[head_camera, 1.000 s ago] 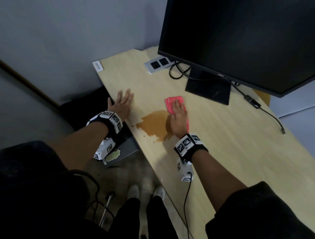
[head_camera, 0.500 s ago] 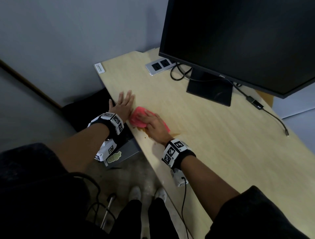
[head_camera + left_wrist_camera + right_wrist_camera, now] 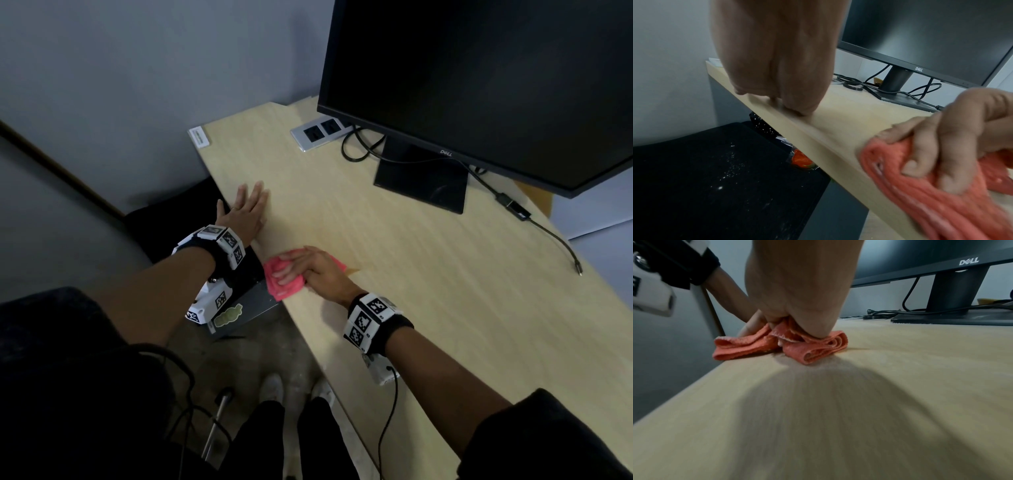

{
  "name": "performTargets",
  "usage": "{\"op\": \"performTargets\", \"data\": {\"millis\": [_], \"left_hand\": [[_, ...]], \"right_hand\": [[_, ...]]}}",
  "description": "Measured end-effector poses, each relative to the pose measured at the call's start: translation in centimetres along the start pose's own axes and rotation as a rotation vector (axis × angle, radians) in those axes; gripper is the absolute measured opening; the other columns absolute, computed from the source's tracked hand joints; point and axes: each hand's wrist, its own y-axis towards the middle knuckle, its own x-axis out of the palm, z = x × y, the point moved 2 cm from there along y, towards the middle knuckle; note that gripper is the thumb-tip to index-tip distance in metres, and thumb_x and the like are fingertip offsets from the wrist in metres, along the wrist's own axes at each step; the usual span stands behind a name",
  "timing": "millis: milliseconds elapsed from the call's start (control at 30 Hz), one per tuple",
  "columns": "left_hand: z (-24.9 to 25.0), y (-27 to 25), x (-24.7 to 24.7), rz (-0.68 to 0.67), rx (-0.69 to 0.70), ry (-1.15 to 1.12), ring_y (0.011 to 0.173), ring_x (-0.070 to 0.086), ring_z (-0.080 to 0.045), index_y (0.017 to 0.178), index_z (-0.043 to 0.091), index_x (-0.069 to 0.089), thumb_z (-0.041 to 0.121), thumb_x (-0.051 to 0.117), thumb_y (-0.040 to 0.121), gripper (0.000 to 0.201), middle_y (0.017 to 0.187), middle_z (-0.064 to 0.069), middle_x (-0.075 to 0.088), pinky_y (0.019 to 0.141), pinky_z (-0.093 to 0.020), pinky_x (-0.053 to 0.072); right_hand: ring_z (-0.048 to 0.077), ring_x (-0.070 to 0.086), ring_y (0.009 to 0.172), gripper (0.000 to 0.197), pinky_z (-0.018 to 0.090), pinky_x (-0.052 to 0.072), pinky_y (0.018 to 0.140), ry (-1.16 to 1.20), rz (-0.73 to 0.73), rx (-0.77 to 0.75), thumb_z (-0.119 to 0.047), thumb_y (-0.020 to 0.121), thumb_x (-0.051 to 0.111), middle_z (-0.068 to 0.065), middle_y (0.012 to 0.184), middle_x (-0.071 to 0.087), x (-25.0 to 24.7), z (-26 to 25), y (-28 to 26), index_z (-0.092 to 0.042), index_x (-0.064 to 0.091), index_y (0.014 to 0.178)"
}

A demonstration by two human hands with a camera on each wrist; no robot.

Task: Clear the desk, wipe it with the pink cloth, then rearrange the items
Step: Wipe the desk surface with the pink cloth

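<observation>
Your right hand (image 3: pixel 317 270) presses the pink cloth (image 3: pixel 286 282) onto the desk (image 3: pixel 428 274) right at its near-left edge, fingers curled over the bunched fabric; from the left wrist view the fingertips (image 3: pixel 914 167) dig into the folds, and part of the cloth overhangs the edge. A thin brownish streak (image 3: pixel 352 271) shows on the wood just beside the cloth, on the side toward the monitor; it looks like liquid, though the view is too blurred to be sure. Your left hand (image 3: pixel 245 212) lies flat on the desk edge further back, fingers straight and together, holding nothing, a little apart from the cloth.

The Dell monitor (image 3: pixel 479 78) stands on its dark base (image 3: pixel 421 181) at the back of the desk. Black cables (image 3: pixel 359 147) loop beside the base, and one adapter cable (image 3: pixel 548 233) trails off to the right. A silver socket panel (image 3: pixel 318 132) sits in the desk near the wall, and a small white label (image 3: pixel 199 137) lies at the far-left corner. Below the desk edge sits a black chair seat (image 3: pixel 715 178).
</observation>
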Motion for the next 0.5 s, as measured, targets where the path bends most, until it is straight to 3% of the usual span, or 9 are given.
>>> {"op": "performTargets", "data": {"millis": [67, 133, 167, 233, 300, 333, 400, 467, 500], "left_hand": [[0.0, 0.0, 0.1, 0.005, 0.001, -0.003, 0.147, -0.008, -0.025, 0.151, 0.021, 0.000, 0.027, 0.023, 0.102, 0.055, 0.159, 0.004, -0.012, 0.110, -0.065, 0.010], [-0.1, 0.0, 0.2, 0.008, 0.000, -0.008, 0.147, -0.008, -0.025, 0.151, 0.021, -0.001, 0.027, 0.024, 0.102, 0.056, 0.159, 0.005, -0.012, 0.110, -0.066, 0.010], [-0.1, 0.0, 0.2, 0.009, 0.001, -0.007, 0.147, -0.008, -0.025, 0.151, 0.021, -0.001, 0.026, 0.025, 0.102, 0.056, 0.159, 0.005, -0.012, 0.110, -0.066, 0.010], [0.0, -0.1, -0.1, 0.005, -0.002, 0.008, 0.147, -0.007, -0.026, 0.151, 0.021, -0.001, 0.026, 0.026, 0.101, 0.057, 0.159, 0.005, -0.012, 0.110, -0.065, 0.011], [0.2, -0.3, -0.6, -0.005, -0.009, 0.026, 0.147, -0.005, -0.026, 0.151, 0.019, -0.001, 0.024, 0.027, 0.101, 0.057, 0.159, 0.004, -0.011, 0.111, -0.063, 0.011], [0.3, -0.4, -0.8, -0.005, -0.012, 0.040, 0.148, -0.004, -0.026, 0.151, 0.018, 0.000, 0.023, 0.027, 0.101, 0.057, 0.160, 0.003, -0.010, 0.112, -0.062, 0.011], [0.6, -0.9, -0.9, 0.009, -0.006, 0.097, 0.148, -0.002, -0.025, 0.151, 0.015, -0.001, 0.024, 0.027, 0.101, 0.058, 0.160, 0.001, -0.009, 0.113, -0.060, 0.012], [0.9, -1.5, -0.4, 0.044, 0.017, 0.166, 0.148, 0.000, -0.025, 0.151, 0.013, -0.002, 0.027, 0.026, 0.101, 0.059, 0.160, -0.002, -0.007, 0.113, -0.059, 0.014], [1.1, -1.8, -0.2, 0.066, 0.029, 0.187, 0.148, 0.001, -0.026, 0.151, 0.013, -0.003, 0.028, 0.026, 0.101, 0.060, 0.160, -0.003, -0.007, 0.113, -0.058, 0.014]], "right_hand": [[0.017, 0.055, 0.118, 0.041, 0.035, 0.019, 0.114, 0.039, -0.007, -0.003, 0.015, 0.063, 0.049, 0.007, 0.108, 0.070, -0.2, 0.3, -1.3, -0.006, 0.075, 0.086], [0.007, 0.053, 0.117, 0.040, 0.047, 0.026, 0.112, 0.095, -0.036, 0.000, 0.016, 0.063, 0.048, 0.008, 0.101, 0.073, -0.6, 0.4, -3.0, -0.004, 0.075, 0.085], [0.000, 0.051, 0.116, 0.039, 0.046, 0.029, 0.111, 0.133, -0.059, 0.017, 0.016, 0.063, 0.046, 0.012, 0.100, 0.072, -0.7, 0.1, -3.8, 0.000, 0.074, 0.085], [-0.010, 0.051, 0.110, 0.040, 0.030, 0.038, 0.106, 0.239, -0.101, 0.084, 0.017, 0.062, 0.040, 0.022, 0.105, 0.068, -1.5, -0.8, -5.1, 0.011, 0.070, 0.087], [-0.009, 0.059, 0.095, 0.041, 0.011, 0.046, 0.086, 0.352, -0.086, 0.182, 0.023, 0.064, 0.035, 0.020, 0.111, 0.063, -3.1, -1.7, -6.5, 0.019, 0.065, 0.091], [-0.009, 0.062, 0.088, 0.042, 0.007, 0.047, 0.078, 0.396, -0.062, 0.219, 0.024, 0.067, 0.033, 0.017, 0.113, 0.061, -4.1, -2.1, -7.1, 0.019, 0.065, 0.094], [-0.003, 0.064, 0.072, 0.049, 0.010, 0.048, 0.062, 0.451, 0.042, 0.295, 0.023, 0.075, 0.030, 0.014, 0.110, 0.065, -6.3, -2.3, -8.4, 0.005, 0.067, 0.101], [0.000, 0.054, 0.046, 0.052, 0.014, 0.042, 0.042, 0.465, 0.247, 0.378, 0.018, 0.085, 0.029, 0.019, 0.093, 0.067, -8.6, -1.6, -9.7, -0.010, 0.065, 0.109], [0.001, 0.050, 0.044, 0.050, 0.014, 0.040, 0.040, 0.436, 0.371, 0.391, 0.013, 0.089, 0.029, 0.020, 0.094, 0.066, -9.6, -0.8, -10.3, -0.013, 0.063, 0.115]]}}
